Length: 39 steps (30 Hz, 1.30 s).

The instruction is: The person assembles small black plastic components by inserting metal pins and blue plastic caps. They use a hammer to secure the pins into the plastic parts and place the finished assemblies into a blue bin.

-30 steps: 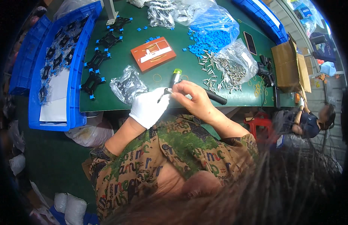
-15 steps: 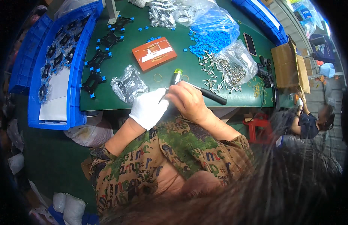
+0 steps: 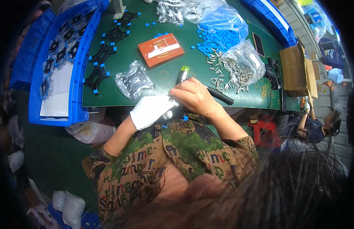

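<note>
Head view: a green worktop [image 3: 142, 35] carries a red-brown box [image 3: 165, 57] bearing a white label; an open cardboard carton [image 3: 293, 72] stands at its right edge. Printed lettering covers the camouflage shirt [image 3: 146, 162]. At the near edge, the gloved left hand [image 3: 151, 110] closes on a mostly hidden blue-tipped part [image 3: 185, 118]; the bare right hand's [image 3: 196, 96] fingers curl alongside, grip untellable.

A red stool [image 3: 264, 131] stands near a green table [image 3: 108, 97]; dark floor [image 3: 51, 152] lies left; ribbed wall [image 3: 341, 97], right.
</note>
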Each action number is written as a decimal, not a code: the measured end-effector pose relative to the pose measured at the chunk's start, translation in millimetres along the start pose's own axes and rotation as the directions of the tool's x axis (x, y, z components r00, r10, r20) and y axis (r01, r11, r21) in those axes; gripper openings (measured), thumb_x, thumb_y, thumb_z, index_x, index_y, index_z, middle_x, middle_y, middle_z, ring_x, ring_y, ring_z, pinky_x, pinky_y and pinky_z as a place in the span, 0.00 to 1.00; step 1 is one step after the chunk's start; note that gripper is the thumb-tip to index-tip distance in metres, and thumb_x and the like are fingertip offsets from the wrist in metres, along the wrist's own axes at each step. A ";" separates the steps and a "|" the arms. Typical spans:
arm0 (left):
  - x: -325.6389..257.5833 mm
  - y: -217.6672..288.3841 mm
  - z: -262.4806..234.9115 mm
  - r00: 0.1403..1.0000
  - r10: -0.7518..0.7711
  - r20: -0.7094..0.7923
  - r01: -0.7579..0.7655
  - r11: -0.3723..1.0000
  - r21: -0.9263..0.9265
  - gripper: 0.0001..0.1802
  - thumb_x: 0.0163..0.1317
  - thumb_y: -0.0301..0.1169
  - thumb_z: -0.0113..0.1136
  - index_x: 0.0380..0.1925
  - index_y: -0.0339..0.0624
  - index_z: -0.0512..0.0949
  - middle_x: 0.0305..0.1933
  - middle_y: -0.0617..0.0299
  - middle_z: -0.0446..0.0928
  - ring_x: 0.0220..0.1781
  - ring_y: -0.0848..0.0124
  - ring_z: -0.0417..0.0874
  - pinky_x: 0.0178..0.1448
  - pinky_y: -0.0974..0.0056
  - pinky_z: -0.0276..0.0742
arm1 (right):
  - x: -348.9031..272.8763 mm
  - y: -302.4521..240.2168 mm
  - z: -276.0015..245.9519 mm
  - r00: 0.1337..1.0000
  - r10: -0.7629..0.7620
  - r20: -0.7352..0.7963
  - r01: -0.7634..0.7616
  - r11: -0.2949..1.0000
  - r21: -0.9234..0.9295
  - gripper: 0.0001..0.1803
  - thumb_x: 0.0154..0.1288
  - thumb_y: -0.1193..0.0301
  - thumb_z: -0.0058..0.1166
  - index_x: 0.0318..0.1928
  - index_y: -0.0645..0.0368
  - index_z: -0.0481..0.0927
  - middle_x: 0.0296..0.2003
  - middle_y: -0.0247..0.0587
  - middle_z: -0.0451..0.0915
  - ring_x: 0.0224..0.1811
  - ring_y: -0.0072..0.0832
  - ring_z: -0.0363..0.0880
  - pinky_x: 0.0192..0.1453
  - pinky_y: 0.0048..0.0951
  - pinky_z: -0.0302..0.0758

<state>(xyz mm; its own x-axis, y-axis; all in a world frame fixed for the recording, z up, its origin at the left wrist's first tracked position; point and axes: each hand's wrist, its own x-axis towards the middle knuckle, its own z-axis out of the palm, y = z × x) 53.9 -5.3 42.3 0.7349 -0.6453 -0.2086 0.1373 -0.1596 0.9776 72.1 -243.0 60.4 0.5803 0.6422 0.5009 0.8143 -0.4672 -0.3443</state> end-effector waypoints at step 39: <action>19.1 -40.1 10.1 0.929 0.363 -0.067 -0.305 0.858 0.414 0.10 0.70 0.29 0.56 0.45 0.48 0.85 0.27 0.66 0.81 0.25 0.74 0.82 0.31 0.67 0.79 | 10.1 133.2 -35.5 0.891 0.454 -0.024 -0.404 0.767 -0.498 0.11 0.72 0.65 0.59 0.51 0.51 0.86 0.39 0.37 0.82 0.48 0.39 0.82 0.50 0.44 0.70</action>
<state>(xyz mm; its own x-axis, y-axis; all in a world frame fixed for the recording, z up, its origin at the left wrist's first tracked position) 55.7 -18.8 -1.1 0.7771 -0.6079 0.1631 -0.3817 -0.2491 0.8901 186.1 -320.3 47.8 0.8860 0.3455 0.3091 0.3840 -0.9206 -0.0716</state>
